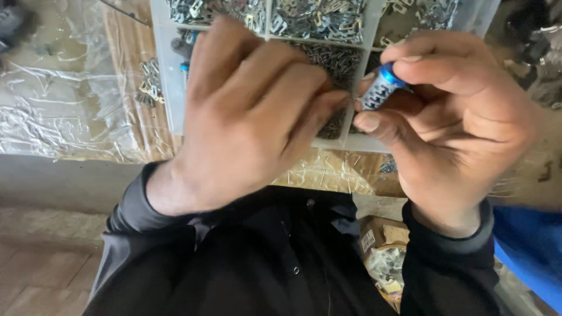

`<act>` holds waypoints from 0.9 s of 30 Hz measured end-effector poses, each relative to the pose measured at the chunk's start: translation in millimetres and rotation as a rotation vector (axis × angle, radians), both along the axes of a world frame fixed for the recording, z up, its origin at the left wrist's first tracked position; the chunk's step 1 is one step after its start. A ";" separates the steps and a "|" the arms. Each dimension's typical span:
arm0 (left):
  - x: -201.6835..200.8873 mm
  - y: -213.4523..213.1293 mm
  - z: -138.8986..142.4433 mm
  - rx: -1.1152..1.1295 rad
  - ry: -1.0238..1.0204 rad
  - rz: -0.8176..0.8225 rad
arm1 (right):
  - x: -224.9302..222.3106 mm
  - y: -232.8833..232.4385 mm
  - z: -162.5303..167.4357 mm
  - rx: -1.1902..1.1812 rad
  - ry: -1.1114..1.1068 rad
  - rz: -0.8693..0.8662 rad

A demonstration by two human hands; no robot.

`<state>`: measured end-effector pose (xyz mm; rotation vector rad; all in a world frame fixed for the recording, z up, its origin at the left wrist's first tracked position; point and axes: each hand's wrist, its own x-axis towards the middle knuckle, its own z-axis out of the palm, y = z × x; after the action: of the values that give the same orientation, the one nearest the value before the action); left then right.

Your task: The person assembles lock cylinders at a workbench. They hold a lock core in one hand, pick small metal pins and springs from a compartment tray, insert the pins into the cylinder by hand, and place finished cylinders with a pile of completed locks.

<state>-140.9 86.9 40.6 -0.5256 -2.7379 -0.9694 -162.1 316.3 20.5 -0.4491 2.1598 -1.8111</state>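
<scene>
The right hand [462,126] holds a small cylindrical tool [380,89] with a blue cap and a patterned grey body; the thumb and the index finger are closed around it, and the other fingers curl under it. The left hand [252,111] is bent into a loose fist, and its fingertips come together close to the lower end of the tool, as if they pinch something very small there, but the pictures do not show any piece between them, so I cannot tell if it holds anything. Both hands are above the near edge of a white compartment tray [167,88] that stands on the desk [126,76], which is covered with clear plastic film [58,111]. The compartments are full of small metal parts [316,17], and a few more lie loose on the desk just beside the left edge of the tray. The tool looks light and stiff, and the patterned body probably gives good grip, so the middle of the body seems the good place to hold it. The metal parts seem tiny, hard and easy to drop; they probably need a fingertip pinch.
</scene>
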 end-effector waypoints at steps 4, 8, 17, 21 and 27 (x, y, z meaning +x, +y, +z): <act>14.8 -5.3 -10.0 0.252 -0.066 -0.028 | -3.6 3.6 -2.7 0.018 0.032 0.033; 21.4 -6.1 -19.5 0.433 -0.054 -0.050 | -9.3 2.5 -5.2 -0.022 0.081 0.100; 19.2 -6.8 -20.1 0.453 -0.056 -0.090 | -10.2 2.3 -9.1 -0.037 0.098 0.118; 24.7 -10.2 -21.4 0.417 -0.079 -0.059 | -10.4 1.1 -10.5 -0.038 0.179 0.135; 12.3 1.6 -10.5 0.446 -0.094 -0.055 | -10.4 3.7 -13.9 -0.054 0.188 0.130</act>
<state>-128.6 88.5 30.1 -0.4840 -2.4723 -1.5953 -172.6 319.9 6.5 -0.7818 2.1484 -1.8233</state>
